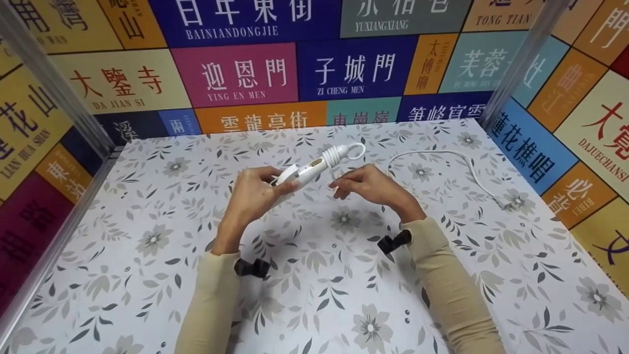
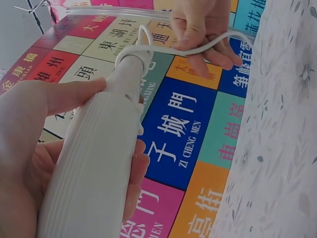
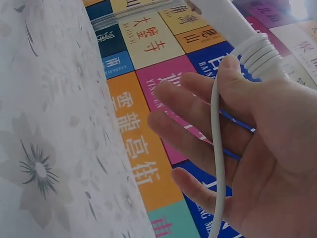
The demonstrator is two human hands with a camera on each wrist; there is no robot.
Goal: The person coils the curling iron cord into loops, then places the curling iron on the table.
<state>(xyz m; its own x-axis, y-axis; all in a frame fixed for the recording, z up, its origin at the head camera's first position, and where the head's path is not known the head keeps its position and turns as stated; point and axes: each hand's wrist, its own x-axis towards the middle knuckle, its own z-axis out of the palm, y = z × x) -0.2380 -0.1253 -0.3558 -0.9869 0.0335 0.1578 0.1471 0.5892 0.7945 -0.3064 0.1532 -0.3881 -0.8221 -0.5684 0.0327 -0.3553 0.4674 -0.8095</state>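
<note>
A white hair-styling iron is held up over the table, its handle end tilted toward the back right. My left hand grips its body, thumb on the near side and fingers behind. In the left wrist view the ribbed white casing fills the palm. Several turns of white cord circle the handle end, and a small loop sticks out past the tip. My right hand, just right of the iron, pinches the cord between thumb and index finger; the other fingers are loosely bent.
The cord's free length runs over the table's right side to its plug end. A floral cloth covers the table. Panels with printed signs stand behind and at both sides, with clear posts at the corners.
</note>
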